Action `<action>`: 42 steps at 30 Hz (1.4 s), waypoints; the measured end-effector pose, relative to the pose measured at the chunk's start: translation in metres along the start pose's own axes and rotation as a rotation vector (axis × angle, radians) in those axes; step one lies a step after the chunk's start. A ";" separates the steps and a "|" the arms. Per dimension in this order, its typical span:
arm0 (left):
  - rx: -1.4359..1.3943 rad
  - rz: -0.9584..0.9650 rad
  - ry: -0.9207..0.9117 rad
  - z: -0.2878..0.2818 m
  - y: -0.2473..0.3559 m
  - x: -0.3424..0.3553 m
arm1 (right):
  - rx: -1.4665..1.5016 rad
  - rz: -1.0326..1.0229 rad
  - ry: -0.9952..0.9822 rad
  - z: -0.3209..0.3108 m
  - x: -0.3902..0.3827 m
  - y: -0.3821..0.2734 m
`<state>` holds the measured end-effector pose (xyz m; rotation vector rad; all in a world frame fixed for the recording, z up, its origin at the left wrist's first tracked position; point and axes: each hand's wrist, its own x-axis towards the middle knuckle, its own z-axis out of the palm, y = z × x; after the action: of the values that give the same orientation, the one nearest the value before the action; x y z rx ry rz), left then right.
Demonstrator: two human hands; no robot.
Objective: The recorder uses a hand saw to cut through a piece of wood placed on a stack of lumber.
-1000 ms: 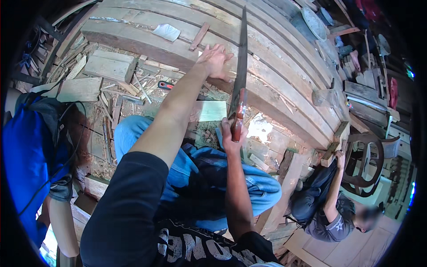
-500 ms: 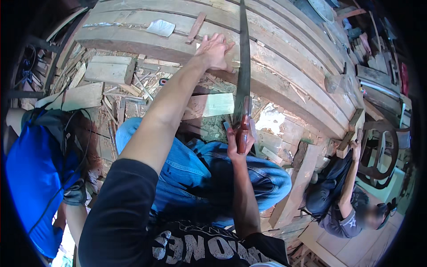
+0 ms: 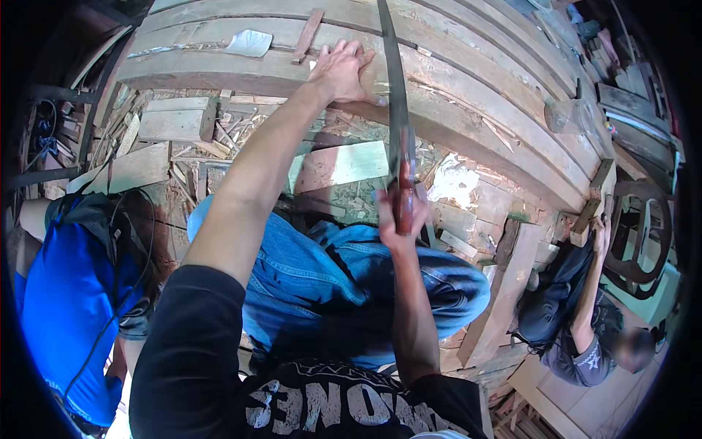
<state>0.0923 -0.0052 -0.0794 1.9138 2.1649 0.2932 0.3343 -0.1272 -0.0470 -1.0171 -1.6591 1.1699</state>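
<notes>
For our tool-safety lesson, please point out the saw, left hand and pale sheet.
Saw (image 3: 398,102), head view: on the blade.
Left hand (image 3: 340,75), head view: on its back.
Pale sheet (image 3: 249,42), head view: on its middle.

a thick wooden block (image 3: 175,120) lies among scraps (image 3: 212,149) at left, near a person in blue (image 3: 73,307).

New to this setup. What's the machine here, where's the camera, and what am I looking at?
No machine: these are a person's bare hands, seen from above through a wide fisheye camera worn on their head, so straight edges bend near the rim.

The left hand rests spread on a thick wooden beam. The right hand grips a saw by its reddish-brown handle; its blade points away, across the beams.

A white paper and a short wood strip lie on the beams. Below, a pale board lies among scraps.
</notes>
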 end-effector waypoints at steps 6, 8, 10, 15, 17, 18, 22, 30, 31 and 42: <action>0.007 0.030 0.001 0.004 -0.008 -0.001 | 0.011 0.005 -0.070 -0.008 0.003 0.005; -0.039 0.040 -0.002 0.008 -0.012 -0.001 | -0.077 -0.107 -0.065 -0.012 -0.012 -0.015; -0.041 0.037 0.004 0.005 -0.013 0.002 | 0.004 -0.023 -0.040 -0.014 -0.018 -0.009; -0.009 0.051 0.036 0.000 -0.010 0.006 | -0.092 0.081 -0.084 -0.004 0.012 0.025; -0.033 0.082 0.029 0.003 -0.012 0.003 | -0.046 0.010 -0.103 -0.004 0.003 0.031; -0.017 0.083 0.037 0.005 -0.014 -0.001 | -0.003 -0.012 -0.025 -0.002 -0.012 0.029; -0.054 0.118 -0.007 0.004 -0.007 0.004 | -0.063 -0.072 -0.104 -0.016 -0.023 0.037; -0.022 0.053 0.038 0.009 -0.015 0.006 | -0.061 0.030 -0.067 -0.012 -0.033 0.033; -0.006 0.064 0.043 0.009 -0.015 0.007 | -0.015 0.005 -0.071 -0.014 -0.036 0.033; 0.005 0.076 0.024 0.006 -0.012 0.003 | -0.076 -0.087 -0.017 -0.006 -0.023 0.027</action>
<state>0.0825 -0.0040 -0.0886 2.0088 2.1123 0.3265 0.3515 -0.1410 -0.0755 -0.9745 -1.7544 1.0687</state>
